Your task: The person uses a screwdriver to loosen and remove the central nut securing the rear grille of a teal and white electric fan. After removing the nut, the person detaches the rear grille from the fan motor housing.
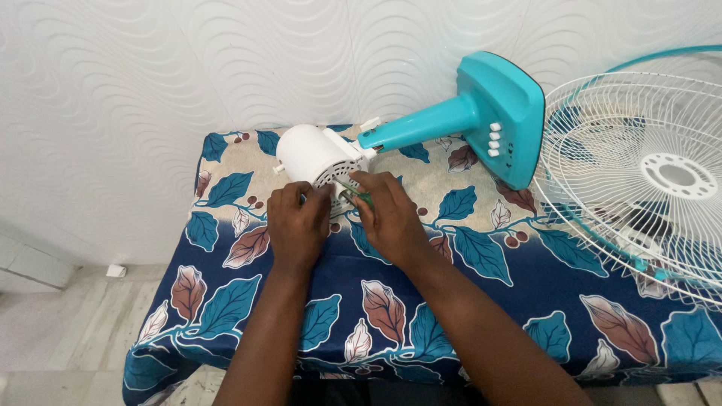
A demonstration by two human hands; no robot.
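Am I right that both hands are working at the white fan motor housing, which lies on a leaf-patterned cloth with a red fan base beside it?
Not quite: the fan base is turquoise, not red, as the head view shows. Both the left hand and right hand are at the white fan motor housing on the leaf-patterned cloth.

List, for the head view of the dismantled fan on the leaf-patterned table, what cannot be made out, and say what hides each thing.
- Front of the white motor housing: covered by the left hand and right hand.
- Thin green thing at the right fingers: too small to identify.
- White wire fan guard: cut off by the right edge.
- Markings beside the buttons on the teal base: too small.
- Table legs: hidden by the cloth.
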